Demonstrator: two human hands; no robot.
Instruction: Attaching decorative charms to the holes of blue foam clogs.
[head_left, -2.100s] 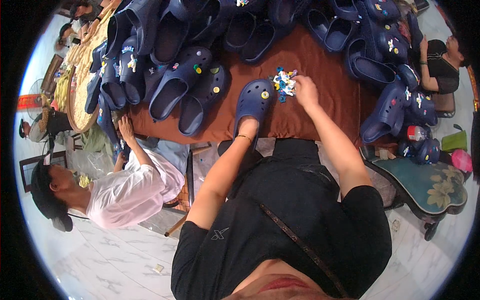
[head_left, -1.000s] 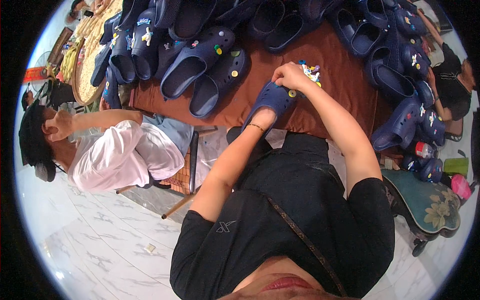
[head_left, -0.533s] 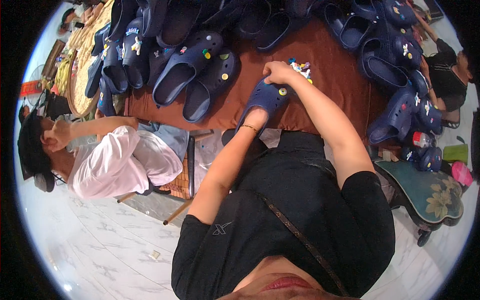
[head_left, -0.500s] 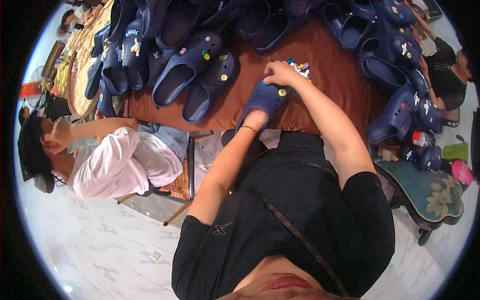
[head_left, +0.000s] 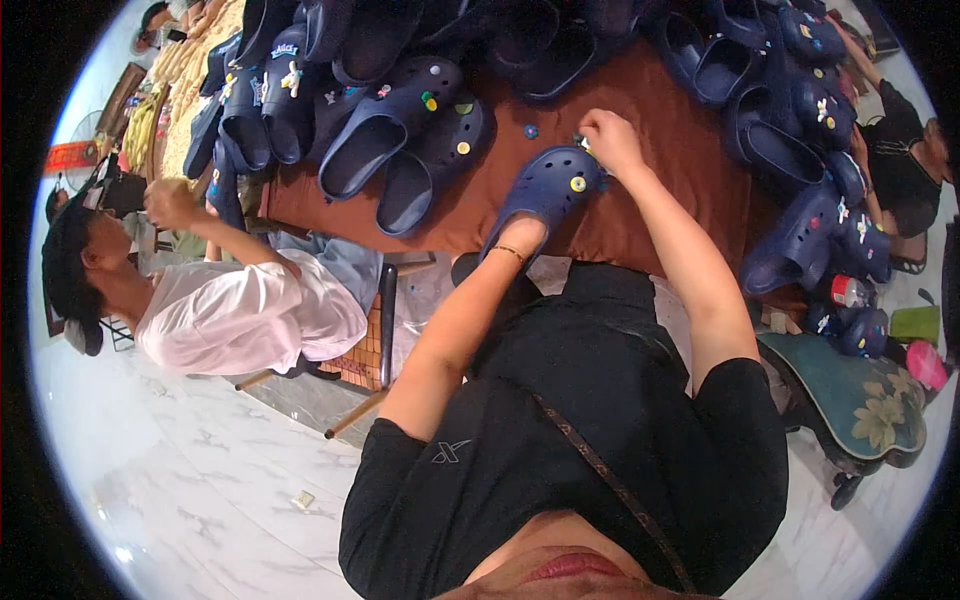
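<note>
Navy clog [head_left: 545, 190] sits at the near edge of the brown worktop [head_left: 680, 160], toe pointing away, a yellow charm [head_left: 577, 184] showing on its upper. Left hand [head_left: 515, 240] is slipped into the heel opening, mostly hidden inside the shoe, so whether its fingers are curled or spread I cannot tell. Right hand [head_left: 610, 140] is up at the toe, fingers pinched together on a small charm right against the clog's front edge. Just beyond lies a loose blue charm [head_left: 530, 131] on the cloth. To the left, a pair of navy clogs [head_left: 405, 150] with coloured charms rests side by side. More navy clogs [head_left: 800, 120] are heaped along the right side. Off to the left, a person in a white shirt [head_left: 240, 315] sits, a hand raised near the far pile.
</note>
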